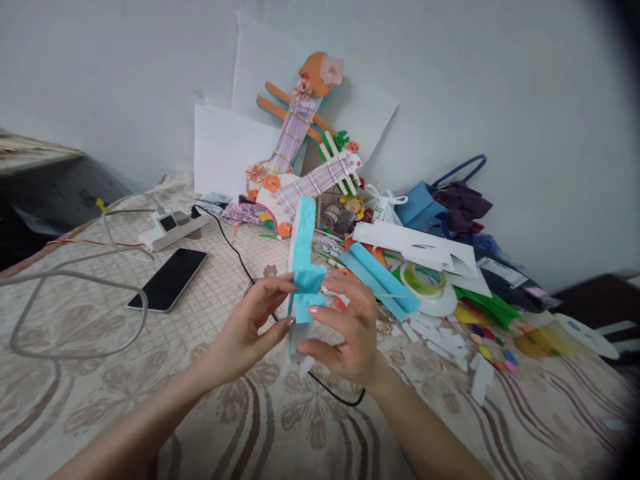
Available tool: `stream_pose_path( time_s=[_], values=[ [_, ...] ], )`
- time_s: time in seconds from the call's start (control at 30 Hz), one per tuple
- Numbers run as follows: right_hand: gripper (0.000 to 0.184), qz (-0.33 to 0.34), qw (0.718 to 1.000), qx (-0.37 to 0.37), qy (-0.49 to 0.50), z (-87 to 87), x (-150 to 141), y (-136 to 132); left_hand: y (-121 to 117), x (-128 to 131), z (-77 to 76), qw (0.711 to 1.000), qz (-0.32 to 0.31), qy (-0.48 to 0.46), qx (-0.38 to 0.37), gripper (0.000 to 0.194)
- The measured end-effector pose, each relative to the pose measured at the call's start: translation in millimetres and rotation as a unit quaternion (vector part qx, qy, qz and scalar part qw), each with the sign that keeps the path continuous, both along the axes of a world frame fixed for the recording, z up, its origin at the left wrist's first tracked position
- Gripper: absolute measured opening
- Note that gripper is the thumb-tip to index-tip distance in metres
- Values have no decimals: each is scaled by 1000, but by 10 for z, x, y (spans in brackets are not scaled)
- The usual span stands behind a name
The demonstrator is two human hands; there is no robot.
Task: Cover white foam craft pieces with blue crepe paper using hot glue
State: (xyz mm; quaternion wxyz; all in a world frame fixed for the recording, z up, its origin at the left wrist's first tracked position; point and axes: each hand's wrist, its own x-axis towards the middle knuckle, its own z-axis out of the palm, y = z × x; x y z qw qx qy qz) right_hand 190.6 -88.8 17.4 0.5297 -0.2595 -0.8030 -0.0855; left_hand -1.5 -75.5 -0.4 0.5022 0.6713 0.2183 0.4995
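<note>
Between my hands a long white strip (301, 335) stands nearly upright, with light blue crepe paper (304, 233) covering much of its face. Short blue paper flaps cross its middle. My left hand (245, 327) pinches the strip's left edge between thumb and fingers. On the other side, my right hand (353, 327) has its curled fingertips at the blue flaps, with the thumb low by the white part. Whether the right fingers press the paper or only its edge is hard to tell. Behind the strip lean two paper-craft guitars, one purple-necked (295, 133) and one white (320, 183).
A phone (169, 280) and a white power strip (173, 230) with cables lie left. To the right are folded blue paper (383, 283), a tape roll (424, 277), white paper sheets (415, 250) and scraps (445, 343). A black cable (233, 243) runs behind my hands.
</note>
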Motion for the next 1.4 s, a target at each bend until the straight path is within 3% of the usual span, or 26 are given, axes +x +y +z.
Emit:
stream_pose_path(
  time_s=[0.2,0.67,0.9,1.1,1.23,1.4],
  values=[
    [27,-72,996,45,-41,47,-22,-50,9,49,-46,1000,25,-12,-11,26],
    [18,-70,993,84,-39,53,-101,-82,0,117,-112,999,19,-33,-27,12],
    [17,-76,992,94,-41,21,-91,-62,-43,89,5,998,-6,-43,-44,12],
    [11,-77,991,104,-31,-19,-124,-38,-71,162,113,995,66,-50,-57,14],
    [12,-79,991,102,-39,-16,-121,-32,-54,187,139,992,78,-62,-73,17],
    [22,-53,991,106,-64,-13,-64,-54,-24,155,136,995,84,-49,-34,12]
  ],
)
